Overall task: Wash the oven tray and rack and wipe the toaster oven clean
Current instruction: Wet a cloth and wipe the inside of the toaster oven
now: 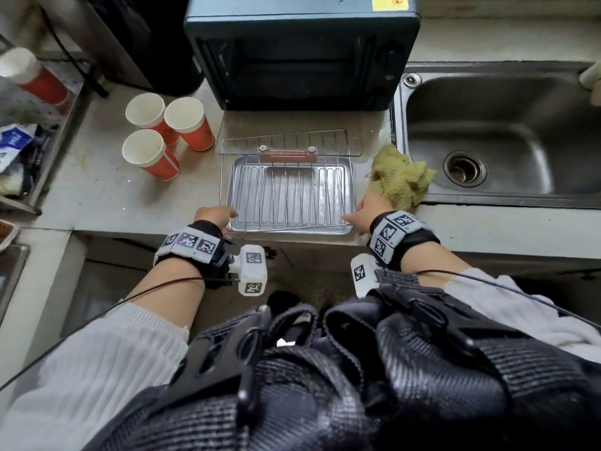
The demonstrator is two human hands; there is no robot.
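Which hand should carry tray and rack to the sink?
Probably right. The right hand already holds the tray edge nearest the sink; the left hand grips the far side.

White ribbed sleeves [97,353], black wristbands [192,245] — square-coded white tags, thin black cables.

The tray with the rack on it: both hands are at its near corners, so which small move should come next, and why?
Probably lift the tray with the rack and carry it right to the sink. The left hand and right hand already grip its near corners, the sink looks empty, and neither piece is washed yet.
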